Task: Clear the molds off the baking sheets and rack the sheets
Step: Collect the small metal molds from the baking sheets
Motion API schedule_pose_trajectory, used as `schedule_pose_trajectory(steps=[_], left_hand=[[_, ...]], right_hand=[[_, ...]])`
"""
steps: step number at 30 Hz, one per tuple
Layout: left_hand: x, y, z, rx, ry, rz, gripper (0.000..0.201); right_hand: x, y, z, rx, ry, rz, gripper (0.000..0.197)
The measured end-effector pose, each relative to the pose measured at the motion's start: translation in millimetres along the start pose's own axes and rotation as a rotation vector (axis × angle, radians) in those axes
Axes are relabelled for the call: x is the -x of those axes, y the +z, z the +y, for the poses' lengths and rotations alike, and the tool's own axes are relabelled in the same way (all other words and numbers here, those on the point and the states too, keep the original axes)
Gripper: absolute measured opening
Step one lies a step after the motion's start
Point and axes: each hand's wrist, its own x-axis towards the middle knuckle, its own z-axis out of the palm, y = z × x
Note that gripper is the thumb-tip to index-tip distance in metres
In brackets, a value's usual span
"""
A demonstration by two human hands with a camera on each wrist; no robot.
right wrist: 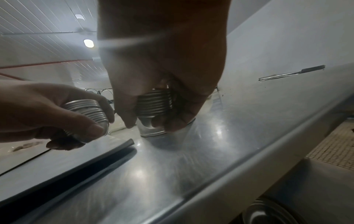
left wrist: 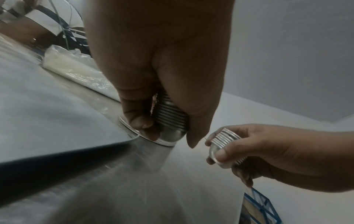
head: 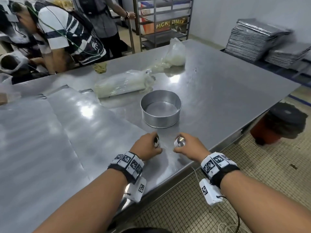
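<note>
both hands carry nested mold stacks: left hand (head: 146, 145) has fingers (left wrist: 141, 122) clamped on left stack (left wrist: 170, 116), right hand (head: 188, 146) clamped on right stack (head: 180, 142). round pan (head: 161, 109) at 12 o'clock on desk (head: 227, 91), probably the drop spot. cleared baking sheets (head: 50, 132) at 9 o'clock, not yet racked.
</note>
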Motion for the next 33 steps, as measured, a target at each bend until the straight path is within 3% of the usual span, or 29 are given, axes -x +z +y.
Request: schedule_pose_trajectory(steps=[10,17,24,33], left_hand=[[-66.9,55.7,28.5,-0.032,0.079,-0.168,0.033],[-104.7,71.1,34.4,-0.013,0.063,-0.116,0.037],[-111.8,72.0,31.3,0.021,0.011,-0.072,0.041],[-85.8,89.9,53.8,0.163,-0.188,0.077,0.041]], right_hand=[[-37.1,-16.4,43.4,0.172,0.070,-0.085,0.046],[-69.7,-40.8,59.4,0.249,0.099,-0.070,0.052],[-99.9,-32.4,49.6,0.288,-0.045,-0.161,0.048],[-114.3,-43.9,64.5,0.319,-0.281,-0.317,0.051]])
